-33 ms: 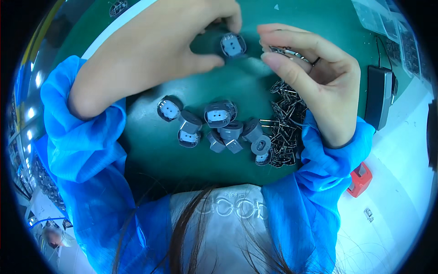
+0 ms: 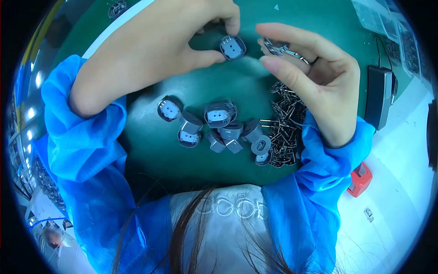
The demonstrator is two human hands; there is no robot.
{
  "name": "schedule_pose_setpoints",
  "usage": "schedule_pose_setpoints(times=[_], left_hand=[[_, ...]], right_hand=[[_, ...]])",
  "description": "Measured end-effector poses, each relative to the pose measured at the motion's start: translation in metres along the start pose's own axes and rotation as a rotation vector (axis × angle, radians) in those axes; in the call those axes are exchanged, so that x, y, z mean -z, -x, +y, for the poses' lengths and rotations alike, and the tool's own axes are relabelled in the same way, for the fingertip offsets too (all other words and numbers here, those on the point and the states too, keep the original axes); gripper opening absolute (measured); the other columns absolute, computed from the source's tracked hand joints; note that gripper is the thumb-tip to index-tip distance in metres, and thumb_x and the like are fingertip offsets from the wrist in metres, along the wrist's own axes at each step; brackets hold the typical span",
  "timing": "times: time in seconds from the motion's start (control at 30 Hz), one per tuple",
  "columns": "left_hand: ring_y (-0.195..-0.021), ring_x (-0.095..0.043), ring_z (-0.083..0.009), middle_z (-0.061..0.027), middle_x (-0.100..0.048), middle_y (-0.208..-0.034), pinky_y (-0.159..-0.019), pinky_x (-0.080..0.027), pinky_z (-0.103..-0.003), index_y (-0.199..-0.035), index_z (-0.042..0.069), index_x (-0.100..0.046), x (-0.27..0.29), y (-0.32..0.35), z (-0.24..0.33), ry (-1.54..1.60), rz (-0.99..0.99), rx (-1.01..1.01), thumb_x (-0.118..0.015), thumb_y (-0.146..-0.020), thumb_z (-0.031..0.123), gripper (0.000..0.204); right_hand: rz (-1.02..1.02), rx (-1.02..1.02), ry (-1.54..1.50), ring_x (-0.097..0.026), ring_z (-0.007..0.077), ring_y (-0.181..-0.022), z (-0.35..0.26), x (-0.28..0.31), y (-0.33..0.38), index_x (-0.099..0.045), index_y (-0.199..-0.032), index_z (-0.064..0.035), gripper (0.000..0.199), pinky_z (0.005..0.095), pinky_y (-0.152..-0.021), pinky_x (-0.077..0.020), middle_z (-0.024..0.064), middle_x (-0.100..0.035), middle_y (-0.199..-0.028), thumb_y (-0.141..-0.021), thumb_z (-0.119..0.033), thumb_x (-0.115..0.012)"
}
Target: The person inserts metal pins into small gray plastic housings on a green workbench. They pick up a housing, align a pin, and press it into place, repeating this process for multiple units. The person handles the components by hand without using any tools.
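At the far middle of the green mat [image 2: 182, 164], my left hand [image 2: 191, 41] has its thumb and forefinger closed on the sides of a small grey plastic housing [image 2: 233, 47] with a pale blue-grey inside and two dark holes. My right hand [image 2: 315, 64], just to the right, holds a small dark part with bright metal pins [image 2: 282, 48] between curled fingers and thumb. The two pieces are apart. Nearer my body lies a loose group of similar grey housings [image 2: 220, 114], some on their sides. A tangled pile of pinned parts [image 2: 286, 130] lies beside them, below my right wrist.
A black box with a cable [image 2: 379, 96] stands right of my right hand, near clear plastic compartment trays [image 2: 401, 43]. A red plastic object [image 2: 360, 179] sits by my right sleeve on a white surface. Another dark part [image 2: 117, 9] lies at the far left.
The pinned part in my right hand has turned and shows more of its face, with the fingertips a little further apart. My left thumb has come closer to the housing.
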State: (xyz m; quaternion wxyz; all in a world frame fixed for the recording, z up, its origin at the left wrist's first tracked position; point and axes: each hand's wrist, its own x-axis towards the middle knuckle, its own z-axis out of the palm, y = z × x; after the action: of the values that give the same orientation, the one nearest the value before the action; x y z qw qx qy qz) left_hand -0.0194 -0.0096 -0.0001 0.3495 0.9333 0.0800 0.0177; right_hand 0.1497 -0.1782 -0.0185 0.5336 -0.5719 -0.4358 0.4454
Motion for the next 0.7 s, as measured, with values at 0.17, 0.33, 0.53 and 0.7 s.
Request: schedule_pose_setpoints(times=[0.17,0.33,0.53,0.7], left_hand=[[-0.101,-0.064,-0.0306,-0.0131,-0.06,-0.111,-0.087,-0.055,-0.038,-0.109,0.003,-0.063,-0.018,-0.002,-0.02,-0.073,0.071,-0.152,-0.081,-0.081,0.007,0.033],[-0.093,-0.068,-0.0219,-0.0085,-0.067,-0.106,-0.082,-0.057,-0.031,-0.109,0.001,-0.065,-0.025,-0.005,-0.011,0.146,0.112,-0.103,-0.081,-0.072,-0.007,0.041],[-0.094,-0.071,-0.0177,-0.0123,-0.068,-0.106,-0.084,-0.061,-0.03,-0.1,0.002,-0.06,-0.024,0.002,-0.011,0.78,0.062,0.061,-0.082,-0.08,-0.002,0.03],[-0.092,-0.074,-0.0155,-0.0137,-0.071,-0.107,-0.08,-0.062,-0.025,-0.101,-0.001,-0.063,-0.007,-0.002,-0.002,0.945,0.095,0.114,-0.083,-0.078,-0.006,0.031]], right_hand=[[0.02,-0.003,0.01,-0.067,0.0219,-0.115,0.001,0.001,0.001,-0.072,-0.116,0.0069,0.025,0.0338,-0.099,-0.0553,0.0197,-0.068,-0.129,-0.092,0.007,-0.071],[0.056,0.15,0.143,-0.068,0.0207,-0.111,0.007,-0.011,0.001,-0.071,-0.116,0.0085,0.026,0.0321,-0.094,-0.0578,0.0169,-0.068,-0.123,-0.091,0.013,-0.067],[0.084,0.545,0.639,-0.071,0.0223,-0.101,0.006,-0.005,-0.003,-0.078,-0.106,0.0012,0.027,0.0332,-0.089,-0.061,0.0138,-0.066,-0.112,-0.085,0.017,-0.07],[0.228,0.645,0.864,-0.07,0.0228,-0.103,0.003,-0.008,-0.002,-0.08,-0.101,-0.0016,0.026,0.0319,-0.082,-0.0615,0.0146,-0.067,-0.113,-0.083,0.015,-0.071]])
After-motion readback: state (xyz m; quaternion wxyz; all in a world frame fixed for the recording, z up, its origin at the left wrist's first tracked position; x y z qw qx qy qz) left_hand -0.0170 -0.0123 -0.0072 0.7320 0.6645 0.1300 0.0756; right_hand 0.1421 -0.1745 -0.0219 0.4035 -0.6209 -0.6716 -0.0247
